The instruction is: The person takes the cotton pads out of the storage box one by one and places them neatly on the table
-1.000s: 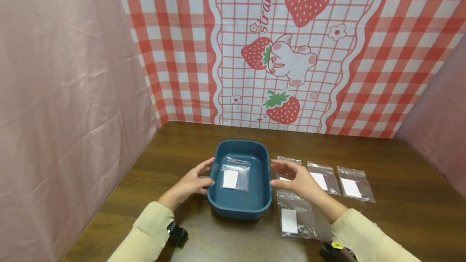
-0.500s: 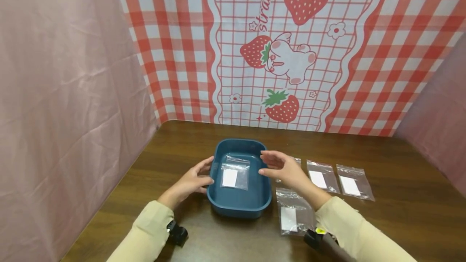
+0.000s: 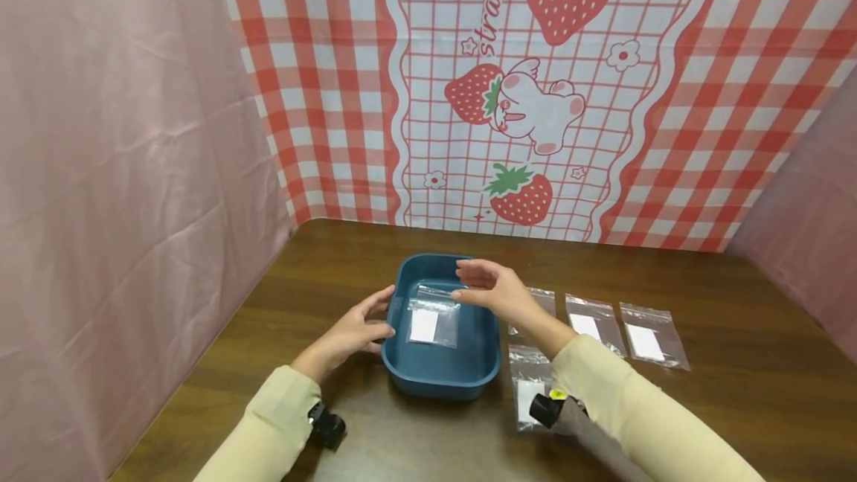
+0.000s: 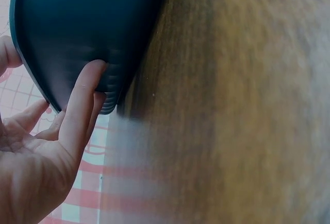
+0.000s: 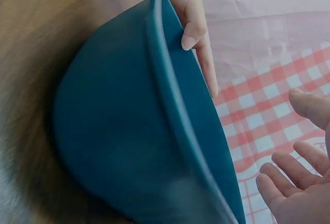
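Observation:
A deep blue plastic tub (image 3: 438, 390) with rounded corners stands on the table. Inside it lies a clear zip bag (image 3: 442, 329) holding a white card-like piece. My left hand (image 3: 351, 332) holds the tub's left side, thumb over the rim and fingers against the outer wall; in the left wrist view, fingertips (image 4: 95, 68) touch that wall. Above the tub's far right part is my right hand (image 3: 501, 293), its thumb and fingers spread apart around nothing. The right wrist view shows that hand (image 5: 304, 183) beside the rim, apart from it.
To the right of the tub lie several similar bags: a partly hidden bag (image 3: 542, 301), a middle bag (image 3: 605, 327), a far right bag (image 3: 663, 326) and a nearer bag (image 3: 529, 363) under my right forearm. A red checked strawberry cloth (image 3: 335, 95) hangs behind the wooden table (image 3: 335, 259).
My right hand has moved left and away from me, from beside the tub's right rim to over the tub. The left hand and the tub have stayed put.

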`<state>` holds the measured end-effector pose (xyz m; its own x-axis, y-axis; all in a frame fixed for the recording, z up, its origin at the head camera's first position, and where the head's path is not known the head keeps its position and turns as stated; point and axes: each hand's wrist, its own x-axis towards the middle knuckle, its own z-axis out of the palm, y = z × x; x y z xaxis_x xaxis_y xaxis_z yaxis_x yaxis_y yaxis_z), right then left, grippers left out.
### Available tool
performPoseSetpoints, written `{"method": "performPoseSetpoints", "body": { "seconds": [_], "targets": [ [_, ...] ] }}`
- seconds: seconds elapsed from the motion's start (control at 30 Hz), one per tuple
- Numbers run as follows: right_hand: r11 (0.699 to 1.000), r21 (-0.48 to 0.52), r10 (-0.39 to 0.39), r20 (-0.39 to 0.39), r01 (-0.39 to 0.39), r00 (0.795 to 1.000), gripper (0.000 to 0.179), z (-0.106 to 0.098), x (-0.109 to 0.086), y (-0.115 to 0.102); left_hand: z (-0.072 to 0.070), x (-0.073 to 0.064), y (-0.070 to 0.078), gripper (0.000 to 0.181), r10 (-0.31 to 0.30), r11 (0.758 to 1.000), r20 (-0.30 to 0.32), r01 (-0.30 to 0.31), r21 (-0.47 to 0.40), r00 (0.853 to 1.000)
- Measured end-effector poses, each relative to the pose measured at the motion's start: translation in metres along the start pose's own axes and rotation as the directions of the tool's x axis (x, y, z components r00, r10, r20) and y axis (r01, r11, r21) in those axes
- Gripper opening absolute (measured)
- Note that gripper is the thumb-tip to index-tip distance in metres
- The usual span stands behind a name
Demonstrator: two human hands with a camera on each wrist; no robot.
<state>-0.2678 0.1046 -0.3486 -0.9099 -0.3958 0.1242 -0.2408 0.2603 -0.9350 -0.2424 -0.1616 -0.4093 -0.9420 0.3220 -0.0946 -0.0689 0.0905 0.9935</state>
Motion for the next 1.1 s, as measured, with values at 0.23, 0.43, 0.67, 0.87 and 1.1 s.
{"method": "performPoseSetpoints", "body": {
  "seconds": [0.23,0.43,0.67,0.87,1.1],
  "targets": [
    [0.998,0.038,0.041,-0.027,-0.040,0.999,0.055,0.010,0.019,-0.005,-0.001,0.001,-0.002,0.075,0.002,1.000,0.008,-0.002,-0.008,1.000],
    [0.998,0.003,0.058,-0.031,-0.058,0.998,0.060,0.020,0.034,-0.006,-0.001,0.002,-0.003,0.074,0.002,1.000,0.016,-0.002,-0.020,1.000],
    [0.996,-0.087,0.035,-0.028,-0.037,0.999,0.060,0.032,0.052,-0.001,-0.001,0.002,-0.002,0.074,0.009,1.000,0.018,-0.009,-0.026,1.000],
    [0.983,-0.176,0.047,-0.042,-0.053,0.998,0.058,0.040,0.065,0.002,-0.002,0.001,0.000,0.073,-0.014,1.000,0.011,0.014,-0.011,1.000],
    [0.930,-0.362,0.104,0.094,-0.063,0.990,0.067,0.043,0.070,0.010,-0.003,0.002,0.000,0.073,-0.004,1.000,0.022,0.004,-0.006,1.000]
  ]
}}
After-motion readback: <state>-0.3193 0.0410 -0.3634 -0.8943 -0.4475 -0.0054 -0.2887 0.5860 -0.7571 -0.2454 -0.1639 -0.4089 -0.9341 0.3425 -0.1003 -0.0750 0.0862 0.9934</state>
